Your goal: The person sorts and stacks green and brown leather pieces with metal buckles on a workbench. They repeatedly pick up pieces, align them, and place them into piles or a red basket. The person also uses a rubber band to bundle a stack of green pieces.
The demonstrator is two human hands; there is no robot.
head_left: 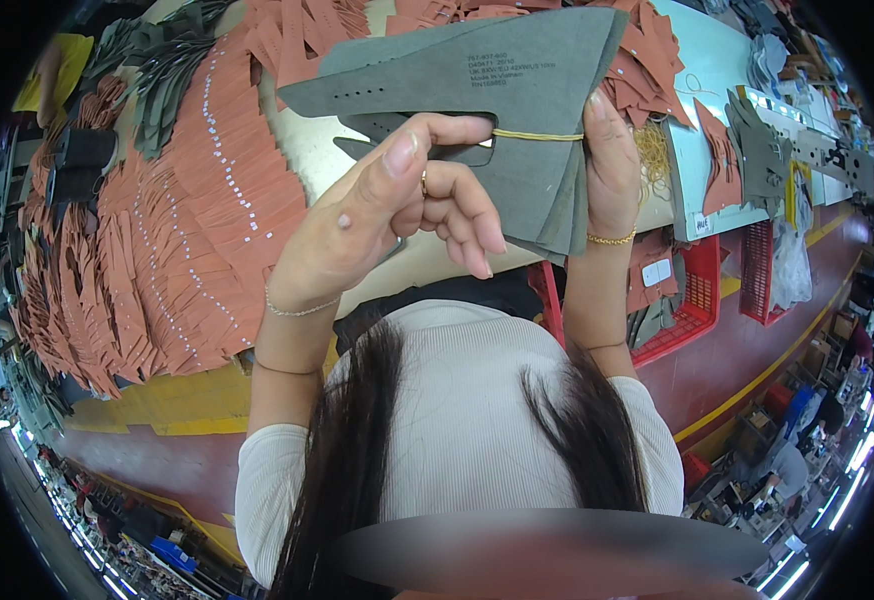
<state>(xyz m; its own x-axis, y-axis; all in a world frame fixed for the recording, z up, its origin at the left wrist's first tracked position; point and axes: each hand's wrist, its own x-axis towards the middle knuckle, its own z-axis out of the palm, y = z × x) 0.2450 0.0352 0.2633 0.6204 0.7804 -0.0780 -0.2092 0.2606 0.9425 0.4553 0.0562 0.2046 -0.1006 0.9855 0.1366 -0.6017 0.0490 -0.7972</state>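
A stack of grey cut shoe-upper pieces [547, 90], printed with small dark text and fanned at its lower right, is raised above the table's front edge. My right hand [612, 165] grips its right edge, thumb upright in front and the other fingers hidden behind. A thin yellow rubber band [537, 136] runs taut across the stack from the right thumb to the notch in the pieces. At the notch, my left hand [382, 200] has its index fingertip at the band's end. The left hand's other fingers are loosely curled below the stack.
Rows of orange-red cut pieces [197, 140] cover the left of the table, with more behind the stack. A heap of rubber bands [652, 150] lies to the right. Grey pieces [757, 150] rest farther right. A red crate [697, 290] stands beside my right forearm.
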